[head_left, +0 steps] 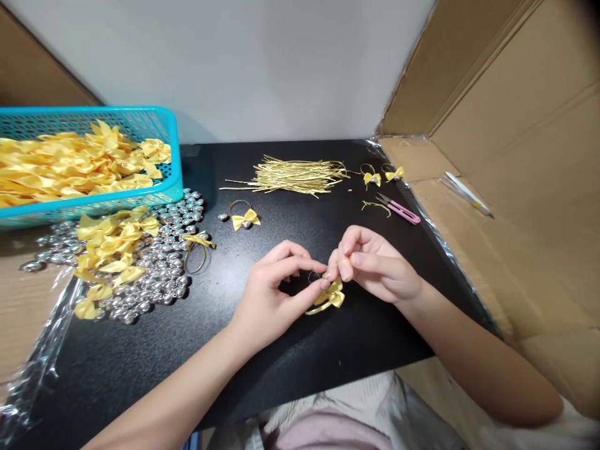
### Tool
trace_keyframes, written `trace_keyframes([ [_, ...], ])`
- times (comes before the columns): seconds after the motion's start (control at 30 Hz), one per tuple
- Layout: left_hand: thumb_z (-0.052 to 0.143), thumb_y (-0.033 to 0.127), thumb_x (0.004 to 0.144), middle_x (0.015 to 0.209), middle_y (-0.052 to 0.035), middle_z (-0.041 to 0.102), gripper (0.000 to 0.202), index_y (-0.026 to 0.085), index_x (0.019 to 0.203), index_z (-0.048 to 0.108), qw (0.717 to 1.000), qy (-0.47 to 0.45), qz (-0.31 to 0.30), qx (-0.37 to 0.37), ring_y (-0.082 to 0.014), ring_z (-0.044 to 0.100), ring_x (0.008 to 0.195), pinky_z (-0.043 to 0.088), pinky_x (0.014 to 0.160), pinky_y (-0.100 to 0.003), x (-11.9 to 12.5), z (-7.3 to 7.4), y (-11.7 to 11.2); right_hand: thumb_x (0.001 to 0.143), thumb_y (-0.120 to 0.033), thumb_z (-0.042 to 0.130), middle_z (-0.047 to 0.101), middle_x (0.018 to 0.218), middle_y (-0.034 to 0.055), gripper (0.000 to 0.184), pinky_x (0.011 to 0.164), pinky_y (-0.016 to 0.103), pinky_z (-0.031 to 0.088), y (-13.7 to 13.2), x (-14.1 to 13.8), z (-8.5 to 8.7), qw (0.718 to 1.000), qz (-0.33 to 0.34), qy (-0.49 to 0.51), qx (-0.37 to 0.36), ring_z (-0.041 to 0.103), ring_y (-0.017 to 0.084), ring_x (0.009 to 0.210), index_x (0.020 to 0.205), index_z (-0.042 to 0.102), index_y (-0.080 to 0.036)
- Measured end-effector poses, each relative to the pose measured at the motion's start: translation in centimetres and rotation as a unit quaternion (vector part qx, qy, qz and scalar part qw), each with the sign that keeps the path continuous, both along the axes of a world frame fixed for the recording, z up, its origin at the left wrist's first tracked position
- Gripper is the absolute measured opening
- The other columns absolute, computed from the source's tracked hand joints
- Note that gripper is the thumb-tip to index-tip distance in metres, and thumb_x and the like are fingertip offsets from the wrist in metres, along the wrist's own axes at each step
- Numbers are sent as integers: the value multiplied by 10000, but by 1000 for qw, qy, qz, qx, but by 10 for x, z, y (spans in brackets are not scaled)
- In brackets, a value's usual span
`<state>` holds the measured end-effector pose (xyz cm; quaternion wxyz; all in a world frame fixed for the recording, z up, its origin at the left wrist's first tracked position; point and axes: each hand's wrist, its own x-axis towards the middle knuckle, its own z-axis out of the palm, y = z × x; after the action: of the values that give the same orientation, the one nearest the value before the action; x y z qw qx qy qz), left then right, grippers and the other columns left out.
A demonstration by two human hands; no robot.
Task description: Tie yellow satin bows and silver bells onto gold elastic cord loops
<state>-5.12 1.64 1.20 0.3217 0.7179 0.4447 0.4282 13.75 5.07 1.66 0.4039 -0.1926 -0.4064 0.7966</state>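
Over the middle of the black tabletop, both hands meet at a yellow ribbon bow (335,294) with a gold cord loop (319,308) by it. My left hand (281,284) comes from the left, its thumb and forefinger pinched at the bow's upper left side. My right hand (375,265) is closed just above the bow, fingertips pressed together; what they grip is too small or hidden to make out. Left of my hands lies a finished-looking bow (246,219) with a silver bead and a cord loop. Another looped bow (200,240) rests near the bead pile.
A turquoise basket (177,159) full of yellow bows stands at left. Silver beads (164,281) and loose bows (119,250) are heaped before it. Gold cords (295,175) lie at the back. Pink thread snips (403,210) and white tweezers (469,195) are at right, near cardboard walls (525,156).
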Motion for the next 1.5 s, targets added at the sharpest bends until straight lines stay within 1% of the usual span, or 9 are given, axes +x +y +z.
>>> trace_keyframes([
  [0.1, 716, 158, 812, 790, -31, 697, 75, 172, 867, 767, 999, -23, -25, -12, -105, 618, 698, 456, 583, -193, 0, 0, 0, 790, -264, 773, 691, 650, -35, 179, 715, 240, 540, 1, 0, -2, 1000, -2, -4, -10, 692, 115, 721, 832, 620, -181],
  [0.2, 698, 141, 824, 795, -32, 735, 76, 166, 857, 762, 999, -33, -24, -22, -99, 626, 667, 460, 579, -192, 0, 0, -1, 792, -263, 771, 690, 657, -41, 185, 749, 240, 538, 2, 0, -2, 1000, -4, -1, -12, 693, 106, 734, 836, 611, -182],
  [0.47, 628, 225, 857, 706, -18, 699, 116, 166, 790, 701, 995, -11, 7, -96, -120, 574, 608, 431, 583, -240, -3, 0, -3, 793, -249, 764, 692, 646, -38, 166, 709, 227, 560, 2, 0, 0, 999, -17, 9, -29, 682, 101, 706, 828, 617, -182],
  [0.73, 597, 290, 858, 659, 7, 620, 162, 176, 744, 619, 972, -107, 10, -208, -113, 523, 588, 415, 564, -223, -3, 2, -2, 786, -277, 766, 668, 634, -42, 182, 609, 221, 579, 4, 2, -3, 999, -25, -11, -30, 657, 103, 625, 827, 615, -183],
  [0.9, 583, 307, 859, 586, 49, 472, 172, 176, 748, 587, 955, -148, -17, -255, -90, 416, 538, 345, 514, -201, 0, 3, -2, 785, -275, 765, 661, 626, -43, 184, 593, 211, 575, 3, 3, -3, 999, -27, -15, -31, 641, 99, 612, 828, 609, -188],
  [1.07, 565, 358, 869, 589, 54, 393, 218, 178, 747, 581, 952, -133, -28, -276, -97, 321, 549, 286, 510, -213, -1, 2, -2, 799, -239, 749, 683, 639, -34, 131, 579, 206, 580, 4, 2, -3, 999, -24, 0, -28, 646, 97, 599, 826, 633, -185],
  [1.23, 551, 355, 870, 590, 56, 348, 221, 181, 737, 575, 945, -127, -40, -298, -103, 310, 558, 273, 517, -222, -2, 0, -2, 807, -231, 738, 681, 640, -33, 120, 565, 200, 578, 4, 3, -4, 999, -22, 2, -25, 636, 94, 593, 834, 632, -181],
  [1.4, 643, 362, 819, 551, 99, 192, 228, 177, 711, 565, 941, -124, -64, -309, -74, 185, 493, 180, 479, -220, 1, 3, -2, 791, -261, 755, 665, 629, -39, 169, 551, 200, 568, 4, 3, -3, 999, -19, -11, -29, 627, 96, 574, 829, 609, -185],
  [1.5, 658, 365, 805, 527, 106, 191, 251, 184, 680, 538, 936, -119, -81, -320, -70, 158, 482, 152, 473, -221, 2, 5, -2, 792, -261, 751, 659, 625, -41, 163, 548, 192, 560, 4, 3, -2, 999, -20, -9, -29, 628, 93, 569, 828, 612, -183],
])
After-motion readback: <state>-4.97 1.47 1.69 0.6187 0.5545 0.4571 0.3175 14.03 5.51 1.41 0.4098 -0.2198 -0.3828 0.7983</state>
